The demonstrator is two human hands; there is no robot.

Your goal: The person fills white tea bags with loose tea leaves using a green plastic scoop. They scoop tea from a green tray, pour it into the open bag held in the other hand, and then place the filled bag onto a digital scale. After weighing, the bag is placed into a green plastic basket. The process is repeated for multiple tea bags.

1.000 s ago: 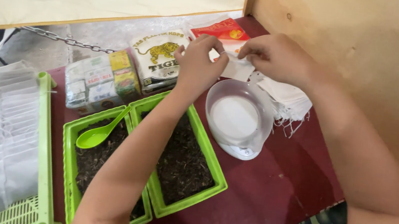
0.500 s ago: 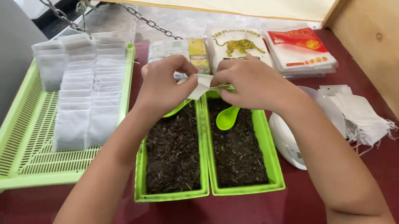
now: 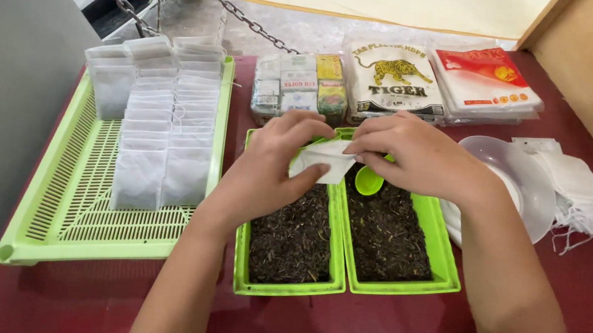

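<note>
A small white tea bag is pinched between two hands above two green trays of dark loose tea on a dark red table. The left hand curls around the bag's left side, thumb beneath and fingers bent over the top edge, closed on it. The right hand grips the bag's right edge with thumb and fingertips, the other fingers loosely bent. The bag hangs over the inner rims where the trays meet.

The two trays sit side by side, touching: the left tea tray and the right tea tray, each holding a layer of dark leaves. One green scoop rests in the right tray, just under the right hand.

To the left lies one large slatted green basket, carrying two rows of filled white bags laid overlapping; their exact number cannot be told. Behind the trays lie several flat packs: one bundle of small packets, one white pack with a tiger picture and one stack of red-and-white packs. At the right stands one white bowl, and beside it a loose pile of empty bags with strings. A metal chain runs across the back.
</note>
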